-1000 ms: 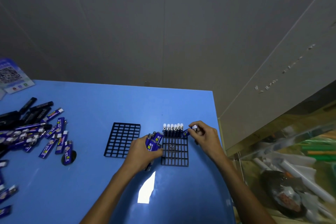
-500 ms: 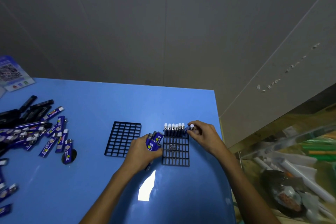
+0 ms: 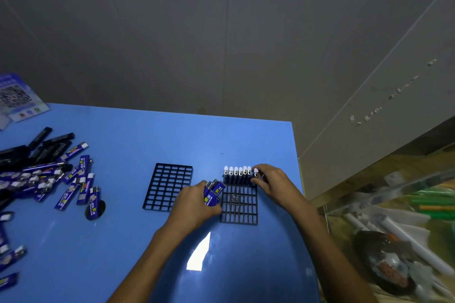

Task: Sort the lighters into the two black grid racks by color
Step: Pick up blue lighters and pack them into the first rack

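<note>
Blue plastic is showing between the curled fingers of the left hand [image 3: 194,204], which is gripping a small bundle of blue lighters [image 3: 212,193], about three, their metal tops pointing to the far side. This hand is sitting between the two racks, its thumb side touching the near-left edge of the right rack [image 3: 239,204]. The right hand [image 3: 273,183] is pinching one white-capped lighter [image 3: 256,173] between thumb and bent fingers, holding it upright at the far right corner of the right rack, at the end of a row of upright lighters [image 3: 236,174]. Six white caps are standing in that far row, with the pinched one making a seventh; whether it is fully seated I cannot tell. Behind that row, the remaining square cells of this black plastic grid are standing open. Just to the left, the left rack [image 3: 168,187], a matching black grid, is lying flat with nothing in it. Both racks are resting on the smooth, glossy blue table [image 3: 128,135]. Well apart, at the table's left edge, a loose pile of lighters [image 3: 46,172] is lying scattered, blue ones with printed labels mixed with black ones toward the far side; too many are overlapping to count. A printed card [image 3: 19,98] is lying at the far left corner.
</note>
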A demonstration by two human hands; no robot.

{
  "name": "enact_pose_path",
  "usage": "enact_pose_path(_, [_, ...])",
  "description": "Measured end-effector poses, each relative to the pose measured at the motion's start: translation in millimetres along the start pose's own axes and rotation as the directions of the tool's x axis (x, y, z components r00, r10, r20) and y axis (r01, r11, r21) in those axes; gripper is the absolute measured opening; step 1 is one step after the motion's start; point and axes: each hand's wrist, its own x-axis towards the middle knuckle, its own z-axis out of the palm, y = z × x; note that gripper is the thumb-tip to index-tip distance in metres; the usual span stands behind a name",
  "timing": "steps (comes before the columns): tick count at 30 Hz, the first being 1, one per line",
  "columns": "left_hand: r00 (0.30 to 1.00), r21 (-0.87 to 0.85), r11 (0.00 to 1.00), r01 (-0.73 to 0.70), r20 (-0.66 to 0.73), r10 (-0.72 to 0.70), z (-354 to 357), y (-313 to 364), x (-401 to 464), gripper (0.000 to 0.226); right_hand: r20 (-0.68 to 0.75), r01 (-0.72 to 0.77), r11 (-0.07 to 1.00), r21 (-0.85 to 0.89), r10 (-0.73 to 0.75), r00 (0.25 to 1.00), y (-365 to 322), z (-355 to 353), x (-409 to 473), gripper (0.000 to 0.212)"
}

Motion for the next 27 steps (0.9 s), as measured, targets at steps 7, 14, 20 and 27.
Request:
enact_pose_path(7, [0.999, 0.073, 0.996, -0.050, 0.003, 0.050, -1.9, 0.2, -0.1, 0.032, -0.027, -0.032, 0.999, 0.029, 0.033, 0.999, 0.7, 1.5, -3.3, 0.033])
enact_pose_path(14, [0.997, 0.103, 0.992, -0.070, 0.040, 0.066, -2.9, 0.3, -3.4, 0.036, -0.336, 0.039, 0.956, 0.290, 0.064, 0.940, -25.0, -3.1, -27.0, 0.013])
enact_pose_path(20, [0.996, 0.099, 0.993, -0.066, 0.065, 0.060, 1.9, 8.4, -6.5, 0.033, -0.007, -0.011, 0.836, 0.548, 0.018, 1.000, -63.1, 7.6, -34.5, 0.018])
enact_pose_path(27, [0.993, 0.069, 0.994, -0.079, 0.088, 0.073, 6.1, 11.5, -11.3, 0.036, 0.125, -0.133, 0.620, 0.773, 0.057, 0.991, -64.1, 16.9, -34.6, 0.018])
